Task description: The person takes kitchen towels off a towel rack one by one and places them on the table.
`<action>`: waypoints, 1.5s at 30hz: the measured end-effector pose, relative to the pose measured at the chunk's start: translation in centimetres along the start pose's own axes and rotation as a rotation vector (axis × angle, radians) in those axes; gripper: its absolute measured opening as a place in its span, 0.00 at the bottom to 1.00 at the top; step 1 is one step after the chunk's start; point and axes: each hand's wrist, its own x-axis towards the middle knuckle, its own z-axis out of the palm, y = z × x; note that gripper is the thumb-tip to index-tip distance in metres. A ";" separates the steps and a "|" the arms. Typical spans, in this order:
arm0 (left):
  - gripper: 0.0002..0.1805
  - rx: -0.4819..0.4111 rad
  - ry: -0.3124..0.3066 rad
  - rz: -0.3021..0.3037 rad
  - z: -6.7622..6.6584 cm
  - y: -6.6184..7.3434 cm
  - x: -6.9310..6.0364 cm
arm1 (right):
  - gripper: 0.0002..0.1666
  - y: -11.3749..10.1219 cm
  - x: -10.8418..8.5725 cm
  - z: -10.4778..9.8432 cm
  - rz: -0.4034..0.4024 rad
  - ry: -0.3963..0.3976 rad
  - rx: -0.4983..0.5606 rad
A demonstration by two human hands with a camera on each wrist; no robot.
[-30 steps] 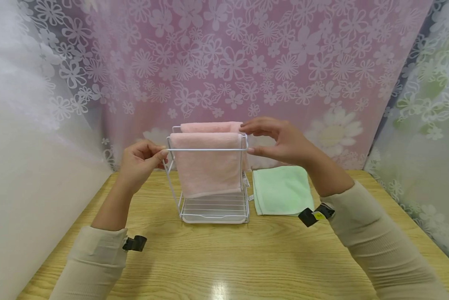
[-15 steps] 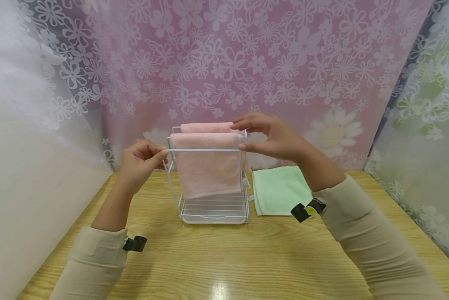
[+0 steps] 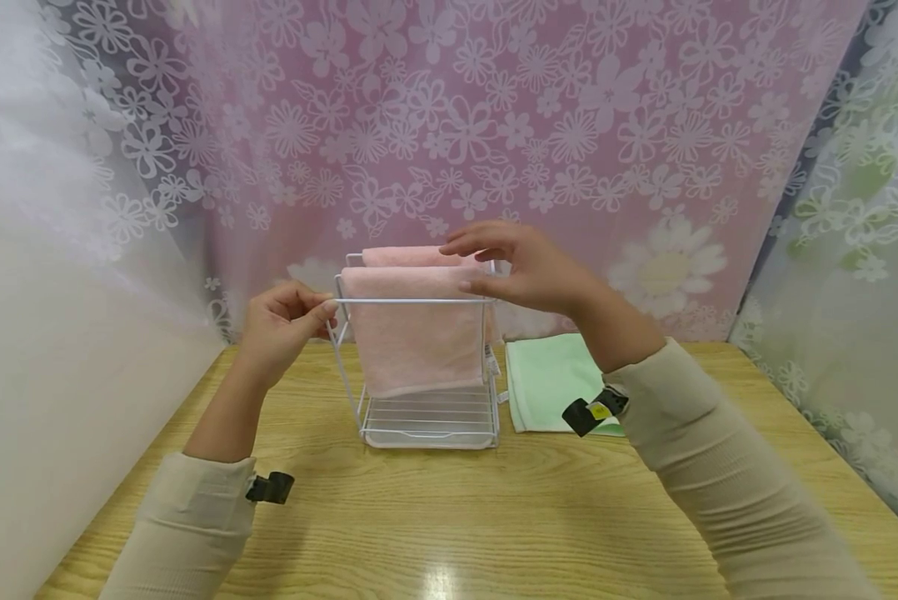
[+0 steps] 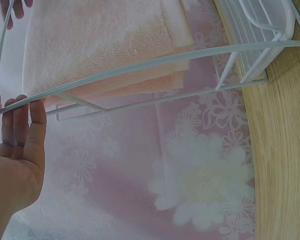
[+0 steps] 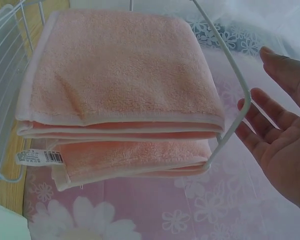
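Note:
A white wire rack stands upright on the table, with a folded pink towel over its front bar and another pink towel over the bar behind. At the rack's upper left corner my left hand pinches the wire between thumb and fingers; the left wrist view shows the fingertips curled at the frame. My right hand is over the rack's upper right, fingers spread and bent loosely, holding nothing. In the right wrist view that hand is beside the frame's corner; contact cannot be told.
A folded green towel lies on the wooden table to the right of the rack, partly behind my right forearm. A white tray forms the rack's base. A pink flowered curtain hangs behind, with pale sheets at both sides.
My right hand has moved left, from beside the rack's upper right corner to over its top, and its forearm covers more of the green towel. My left hand has stayed in place.

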 end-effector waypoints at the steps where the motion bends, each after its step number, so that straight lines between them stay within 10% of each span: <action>1: 0.05 -0.001 0.001 0.001 0.0 0.0 0.0 | 0.22 0.0 0.1 0.1 0.010 0.001 -0.008; 45: 0.08 0.011 -0.013 0.014 0.0 0.1 0.0 | 0.20 0.4 5.2 2.9 0.337 -0.119 -0.048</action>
